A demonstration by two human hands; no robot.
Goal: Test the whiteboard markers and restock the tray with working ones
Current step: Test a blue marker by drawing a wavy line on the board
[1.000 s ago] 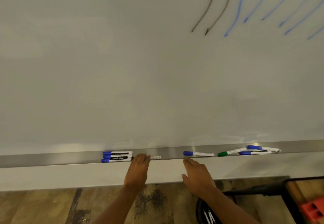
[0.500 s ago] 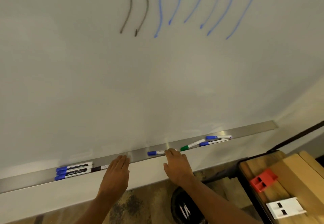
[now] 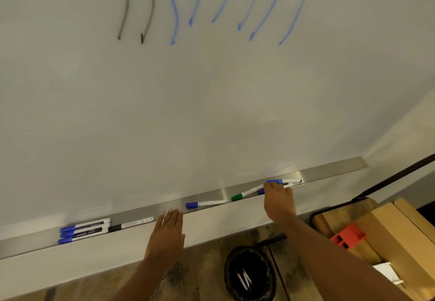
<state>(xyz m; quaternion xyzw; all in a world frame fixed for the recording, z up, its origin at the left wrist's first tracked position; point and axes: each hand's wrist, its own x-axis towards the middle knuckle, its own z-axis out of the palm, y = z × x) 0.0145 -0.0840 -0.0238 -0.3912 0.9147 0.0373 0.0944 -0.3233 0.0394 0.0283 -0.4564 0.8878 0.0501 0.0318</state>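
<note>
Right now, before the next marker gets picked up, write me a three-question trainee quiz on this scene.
1. True or false: the green-capped marker lies in the tray.
2. The right hand reaches to: A) the bin on the floor; B) the blue markers right of the green one; C) the red block.
3. How many blue strokes are on the whiteboard?
Key: 1 true; 2 B; 3 six.

The single head-worn camera looks forward and down, tilted, close to the whiteboard (image 3: 211, 112) and its tray (image 3: 329, 170).
</note>
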